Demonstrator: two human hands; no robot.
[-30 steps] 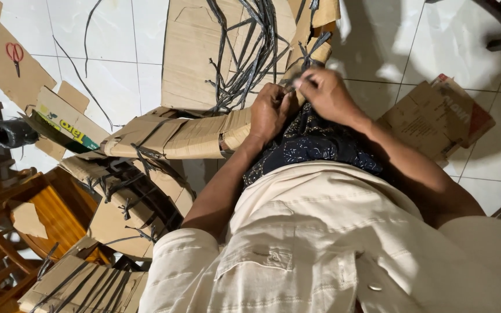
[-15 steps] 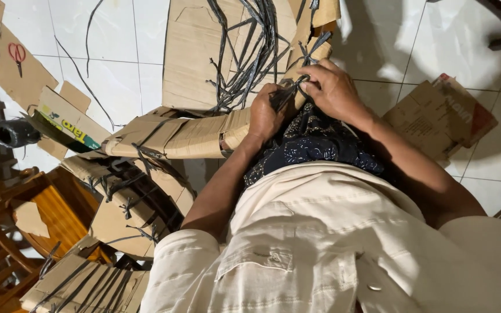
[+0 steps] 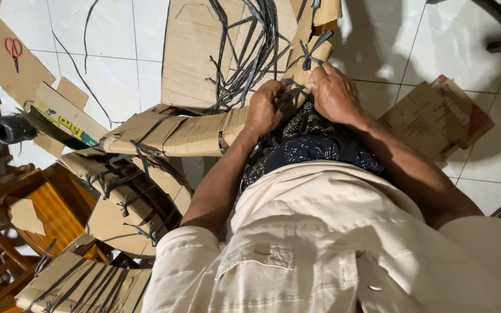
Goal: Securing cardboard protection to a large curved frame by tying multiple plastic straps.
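Two dark plastic strap ends (image 3: pixel 290 96), pinched between left hand (image 3: pixel 264 109) and right hand (image 3: pixel 333 93), both closed tight on the strap at a crossing over the near edge of a cardboard bundle (image 3: pixel 311 55). Thin, flat, black, slightly glossy; limp along the length, likely tough under pull and somewhat slick, so best gripped close to the crossing with fingertips. Light in weight by the look. Bundle: brown corrugated sheets, folded and stacked, stiff but easily creased at the edges, resting on the lap against a dark patterned cloth (image 3: pixel 311 145). More loose straps (image 3: pixel 249 52) tangled over a flat cardboard sheet (image 3: pixel 195 55) just beyond. Further tied cardboard bundles (image 3: pixel 124 200) at left, on a white tiled floor (image 3: pixel 117 46). Red-handled scissors (image 3: pixel 13 49) on a cardboard piece far left. Flattened printed carton (image 3: pixel 436 116) at right. Orange wooden chair (image 3: pixel 42 214) lower left. Cream shirt (image 3: pixel 320 243) in foreground.
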